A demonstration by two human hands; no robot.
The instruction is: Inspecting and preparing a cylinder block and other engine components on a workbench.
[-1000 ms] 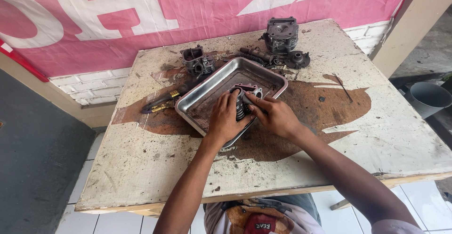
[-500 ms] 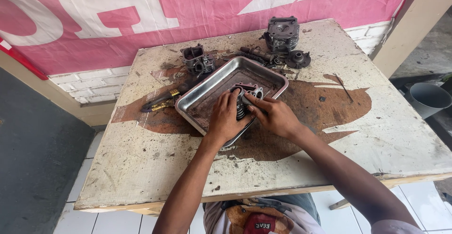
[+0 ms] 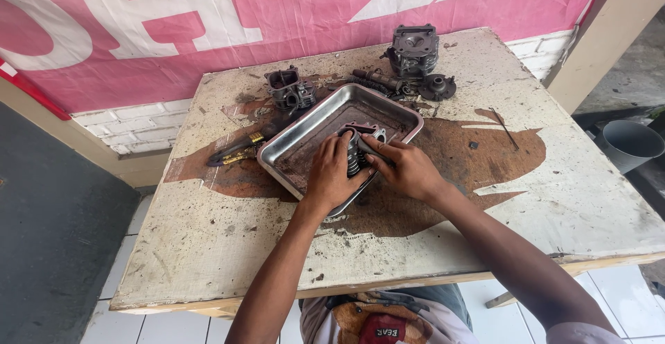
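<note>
A rectangular metal tray (image 3: 298, 135) lies tilted on a stained white table (image 3: 208, 233). Inside its near right corner sits a finned grey engine part (image 3: 358, 144). My left hand (image 3: 331, 174) grips the part from its left side, thumb and fingers wrapped on it. From the right, my right hand (image 3: 409, 169) presses a dark slim tool (image 3: 370, 148) against the part. My hands hide most of the part.
Behind the tray lie a small dark engine block (image 3: 289, 90), a larger cylinder part (image 3: 413, 48), a round black piece (image 3: 438, 86) and a spring-like rod (image 3: 377, 81). Pliers with yellow grips (image 3: 235, 153) rest left of the tray. A grey bucket (image 3: 629, 143) stands right of the table.
</note>
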